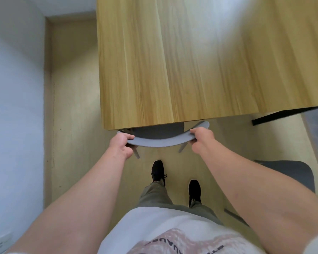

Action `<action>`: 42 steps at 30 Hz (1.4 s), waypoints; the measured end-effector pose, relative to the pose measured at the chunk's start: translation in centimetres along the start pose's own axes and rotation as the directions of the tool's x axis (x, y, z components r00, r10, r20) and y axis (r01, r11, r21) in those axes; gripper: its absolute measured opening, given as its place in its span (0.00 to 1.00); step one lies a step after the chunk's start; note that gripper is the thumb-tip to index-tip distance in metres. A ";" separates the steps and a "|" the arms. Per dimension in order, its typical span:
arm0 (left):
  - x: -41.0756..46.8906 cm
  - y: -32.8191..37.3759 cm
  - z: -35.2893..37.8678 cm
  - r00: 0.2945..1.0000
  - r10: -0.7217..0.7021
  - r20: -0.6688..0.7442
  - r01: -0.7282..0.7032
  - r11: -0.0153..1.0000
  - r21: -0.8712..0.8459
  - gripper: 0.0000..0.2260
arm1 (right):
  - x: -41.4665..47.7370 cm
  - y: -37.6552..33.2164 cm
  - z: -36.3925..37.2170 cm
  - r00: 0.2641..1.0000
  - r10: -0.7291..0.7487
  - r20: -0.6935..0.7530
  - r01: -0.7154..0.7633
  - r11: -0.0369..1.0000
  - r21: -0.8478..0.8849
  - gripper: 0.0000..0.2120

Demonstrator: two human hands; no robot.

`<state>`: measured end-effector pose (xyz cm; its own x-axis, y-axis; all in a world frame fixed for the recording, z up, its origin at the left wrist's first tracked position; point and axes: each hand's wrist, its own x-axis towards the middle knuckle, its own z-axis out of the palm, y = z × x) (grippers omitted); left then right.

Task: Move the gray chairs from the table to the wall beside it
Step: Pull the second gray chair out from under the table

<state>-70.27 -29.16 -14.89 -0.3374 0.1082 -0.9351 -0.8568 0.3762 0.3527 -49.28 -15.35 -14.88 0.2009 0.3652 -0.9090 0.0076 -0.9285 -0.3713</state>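
Both bare arms reach forward and down. The left hand wraps the left end of the curved backrest of a gray chair, and the right hand clamps the right end, fingers over the top edge. The chair's seat is tucked under the near edge of the light wooden table, only the backrest and two legs showing. A strip of pale wood floor runs between the table's left edge and the white wall. A second dark gray chair stands near right, beside the person's black shoes.
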 end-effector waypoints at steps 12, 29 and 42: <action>-11.3 -6.3 1.4 0.996 0.085 0.002 -0.085 0.994 0.074 0.07 | -4.7 -1.0 -10.0 0.991 -0.078 0.112 0.078 0.997 0.009 0.14; -17.8 -19.7 -0.2 0.984 0.161 0.074 -0.165 0.985 0.052 0.08 | -5.9 3.7 -23.6 0.973 -0.140 0.183 0.156 0.985 -0.077 0.14; -19.4 -29.2 -8.4 0.987 0.131 0.092 -0.135 0.990 0.037 0.07 | -8.6 16.2 -30.1 0.981 -0.164 0.102 0.167 0.986 -0.022 0.15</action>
<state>-42.01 -50.01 -6.73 -0.4098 0.2406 -0.8799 -0.7881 0.3923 0.4743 -21.43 -35.60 -7.35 0.0961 0.5172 -0.8505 0.0624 -0.8559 -0.5134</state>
